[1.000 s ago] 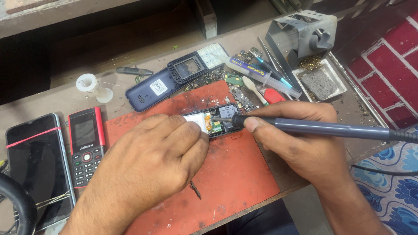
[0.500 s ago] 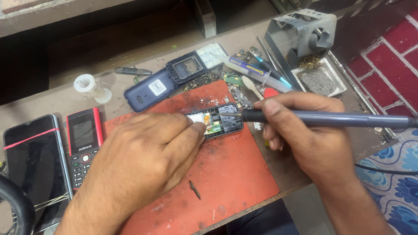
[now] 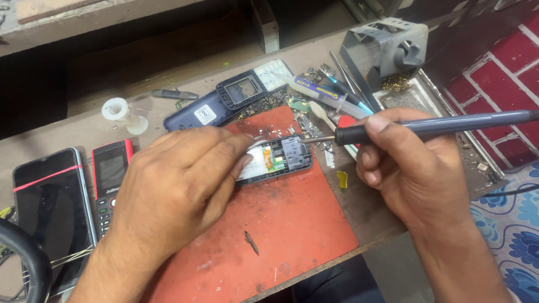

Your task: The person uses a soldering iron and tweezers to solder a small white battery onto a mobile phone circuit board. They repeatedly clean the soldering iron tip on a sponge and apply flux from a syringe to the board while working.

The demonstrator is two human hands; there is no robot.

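two hands are busy: your left hand (image 3: 179, 185) presses down the open phone (image 3: 276, 160) on the red mat (image 3: 292, 224), your right hand (image 3: 410, 168) has its grip tight around the soldering iron (image 3: 443, 124).

Cluttered workbench (image 3: 67, 126) with red mat (image 3: 281, 224), solder spool (image 3: 118, 109), red keypad phone (image 3: 109, 179), banded smartphone (image 3: 48, 207).

Red keypad phone (image 3: 110, 182), black smartphone (image 3: 51, 216) (red band across it), solder spool (image 3: 116, 109), grey metal stand (image 3: 387, 50)

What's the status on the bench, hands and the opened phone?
Left hand pinning opened grey phone body on red mat. Right hand gripping blue-handled soldering iron, tip at phone's top edge. Nothing between.
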